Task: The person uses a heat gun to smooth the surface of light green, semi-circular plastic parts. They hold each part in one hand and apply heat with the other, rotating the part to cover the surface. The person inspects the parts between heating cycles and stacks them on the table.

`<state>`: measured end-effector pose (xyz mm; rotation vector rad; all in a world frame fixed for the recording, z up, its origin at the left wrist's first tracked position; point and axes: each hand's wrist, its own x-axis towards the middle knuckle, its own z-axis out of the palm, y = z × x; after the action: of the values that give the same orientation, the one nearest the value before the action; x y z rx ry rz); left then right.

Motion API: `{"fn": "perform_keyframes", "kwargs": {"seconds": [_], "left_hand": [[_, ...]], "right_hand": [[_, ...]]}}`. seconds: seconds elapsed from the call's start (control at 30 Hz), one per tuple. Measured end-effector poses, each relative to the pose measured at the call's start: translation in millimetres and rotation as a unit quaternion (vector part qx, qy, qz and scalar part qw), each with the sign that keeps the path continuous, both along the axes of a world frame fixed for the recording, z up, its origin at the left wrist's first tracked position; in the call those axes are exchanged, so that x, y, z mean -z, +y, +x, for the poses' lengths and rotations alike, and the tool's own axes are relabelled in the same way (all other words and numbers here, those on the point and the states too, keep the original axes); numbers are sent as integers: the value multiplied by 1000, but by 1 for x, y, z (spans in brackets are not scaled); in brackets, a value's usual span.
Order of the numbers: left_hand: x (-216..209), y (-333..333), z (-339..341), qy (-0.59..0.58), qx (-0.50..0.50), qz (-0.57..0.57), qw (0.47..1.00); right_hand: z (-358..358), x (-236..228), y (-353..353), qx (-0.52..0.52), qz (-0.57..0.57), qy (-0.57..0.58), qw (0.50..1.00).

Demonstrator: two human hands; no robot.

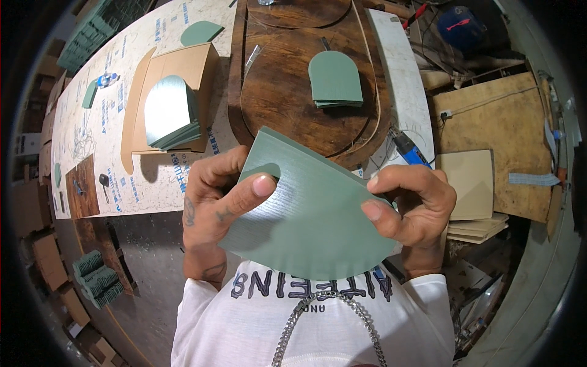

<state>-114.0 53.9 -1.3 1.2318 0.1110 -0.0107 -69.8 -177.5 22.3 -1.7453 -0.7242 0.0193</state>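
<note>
Both hands are closed on the green board at the centre of the frame, held tilted above the person's lap. The left hand [214, 199] has its thumb flat on the face of the board [324, 214], fingers curled behind its left edge; the right hand [419, 202] pinches the right edge between thumb and forefinger.

The step in hand looks like handling or inspecting this one piece; moving it on would call for an even grip at both edges and a level turn. Whether it is one sheet or several pressed together I cannot tell.

Its face is matte green with fine ribbing that catches a pale sheen; straight upper edges meet in a corner, and the lower edge is a broad curve. A glossy, arch-topped stack [168, 113] lies on a tan carton [205, 70] at upper left. A matte green pile [336, 76] of similar outline rests on the grained, dark brown wood panel [278, 92] at upper centre, on the pale desk [143, 189].
</note>
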Motion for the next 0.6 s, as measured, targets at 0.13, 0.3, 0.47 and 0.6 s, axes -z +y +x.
{"fn": "perform_keyframes", "kwargs": {"seconds": [0.13, 0.3, 0.47, 0.6], "left_hand": [[3, 2, 1, -6, 12, 13, 1000], [0, 0, 2, -1, 18, 13, 1000], [2, -1, 2, -6, 13, 1, 1000], [-1, -5, 1, 9, -2, -1, 1000]], "right_hand": [[2, 2, 0, 0, 4, -9, 1000], [-2, 7, -3, 17, 26, -1, 1000], [-2, 11, -2, 24, 56, 1, 998], [-1, 10, -3, 21, 53, -8, 998]]}}
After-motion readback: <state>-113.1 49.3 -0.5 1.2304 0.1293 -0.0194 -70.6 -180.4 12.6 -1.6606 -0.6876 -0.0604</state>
